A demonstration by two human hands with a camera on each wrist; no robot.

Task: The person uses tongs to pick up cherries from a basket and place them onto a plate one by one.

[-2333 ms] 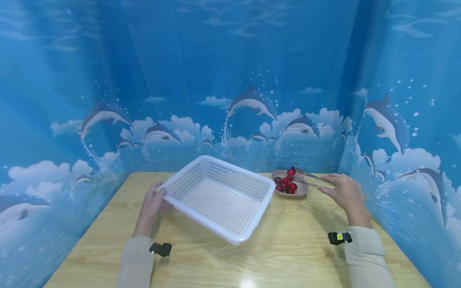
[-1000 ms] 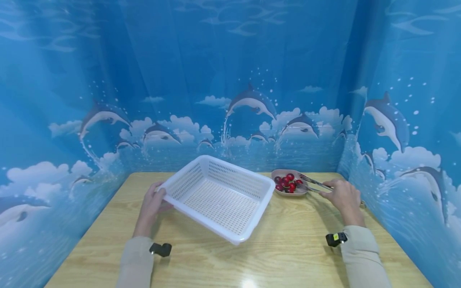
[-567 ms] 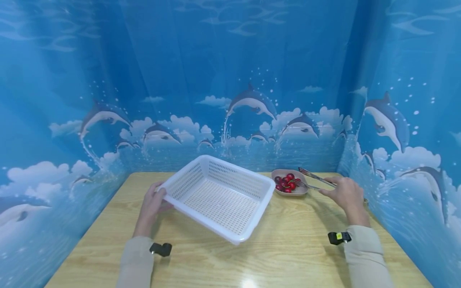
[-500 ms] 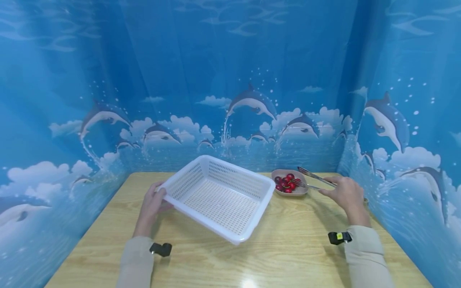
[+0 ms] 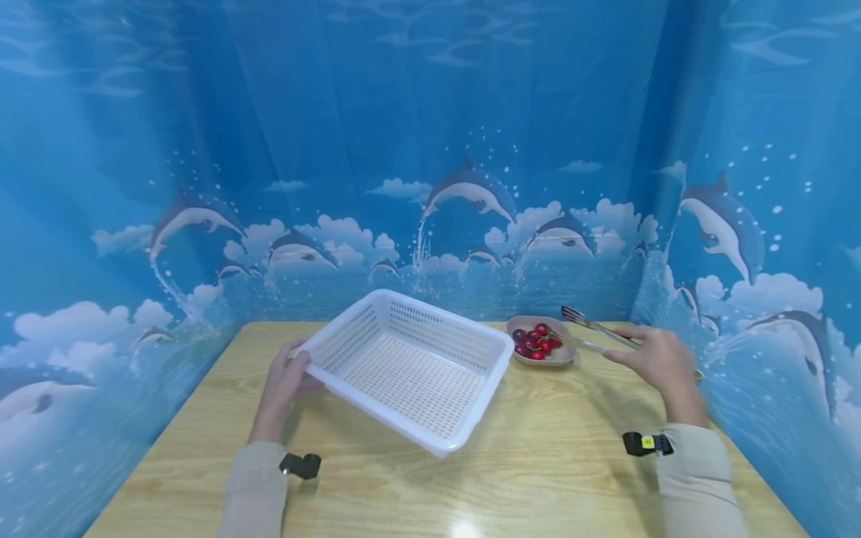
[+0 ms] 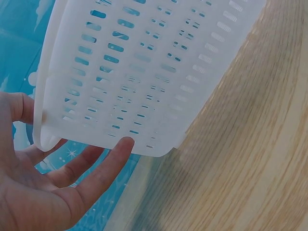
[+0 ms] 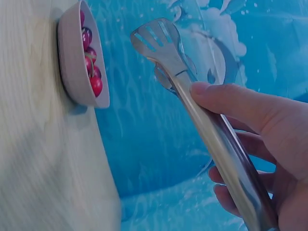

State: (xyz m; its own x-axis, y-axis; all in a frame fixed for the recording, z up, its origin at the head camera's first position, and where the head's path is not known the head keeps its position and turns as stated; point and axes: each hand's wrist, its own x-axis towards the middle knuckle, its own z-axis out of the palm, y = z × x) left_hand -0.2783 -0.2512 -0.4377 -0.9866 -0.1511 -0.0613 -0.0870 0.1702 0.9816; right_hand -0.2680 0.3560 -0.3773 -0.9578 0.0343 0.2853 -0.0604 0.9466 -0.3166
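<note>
A white plastic basket (image 5: 410, 385) with slotted walls sits at an angle in the middle of the head view, with nothing in it. My left hand (image 5: 282, 381) grips its left rim; in the left wrist view, fingers (image 6: 103, 175) reach under the wall (image 6: 139, 96). At the right, my right hand (image 5: 662, 362) holds metal tongs (image 5: 602, 330), thumb along one arm. Their slotted heads (image 7: 156, 38) stand apart with no cherry visible between them. Just left of the tongs, several red cherries (image 5: 534, 344) lie in a small pinkish bowl (image 5: 546, 364).
A wooden table (image 5: 538, 463) carries the bowl near its back edge. Blue curtains (image 5: 377, 149) printed with dolphins rise behind and at both sides; the right one comes close to my right hand. A camera is strapped to each wrist.
The tongs, first among the cherries with one near their tips, have drawn back right and up with my right hand. That cherry is back among the others. The left hand and basket stay put.
</note>
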